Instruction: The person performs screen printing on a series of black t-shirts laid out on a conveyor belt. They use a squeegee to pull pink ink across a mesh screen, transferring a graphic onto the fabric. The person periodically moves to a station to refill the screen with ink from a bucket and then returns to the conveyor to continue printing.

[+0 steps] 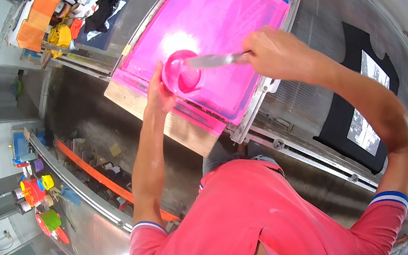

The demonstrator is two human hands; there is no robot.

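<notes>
My left hand (158, 93) is wrapped round the side of a round tub of bright pink ink (182, 72), held above the near edge of a framed printing screen (227, 8). In my right hand (274, 52) is a spatula (214, 60) with a flat metal blade, slightly blurred. Its blade tip reaches over the tub's rim at the ink. Pink ink coats the tub's inside and most of the screen's surface. A pale wooden board (158, 115) lies along the screen's near left edge, below my left hand.
On the right, a black garment (353, 106) with a grey and white print lies on the long table. Rags, papers and yellow cloth (60, 38) crowd the far left. Colourful tubs (33, 191) stand at the left, past an orange rail (94, 168).
</notes>
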